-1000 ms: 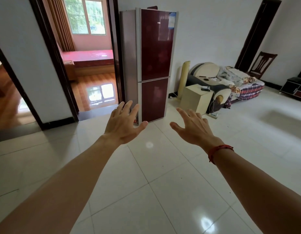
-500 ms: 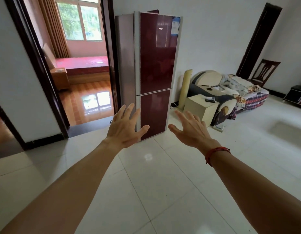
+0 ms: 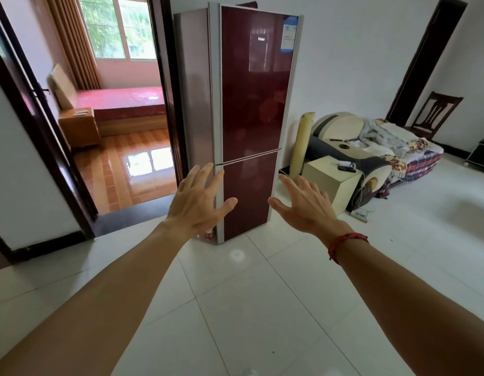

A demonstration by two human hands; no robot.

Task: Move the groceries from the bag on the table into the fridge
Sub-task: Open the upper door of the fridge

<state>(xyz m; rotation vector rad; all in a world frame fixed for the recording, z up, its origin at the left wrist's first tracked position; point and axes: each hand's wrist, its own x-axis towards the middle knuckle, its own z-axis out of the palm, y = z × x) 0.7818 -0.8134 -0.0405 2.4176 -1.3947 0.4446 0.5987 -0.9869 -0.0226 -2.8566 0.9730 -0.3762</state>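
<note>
Both hands empty, fingers straight and spread — left hand (image 3: pixel 197 203) at 11 o'clock, right hand (image 3: pixel 304 206) at 1; the fridge (image 3: pixel 235 131) stands shut at 12, untouched; bag and table are out of view — better to open the upper door (image 3: pixel 258 82) fully before fetching groceries

Only readable bit here: the fridge (image 3: pixel 251 104) is showing a white Haier logo (image 3: pixel 261 39) near the top of its dark red upper door. A blue-and-white sticker (image 3: pixel 289 35) is sitting just right of that, print too tiny to read.
</note>
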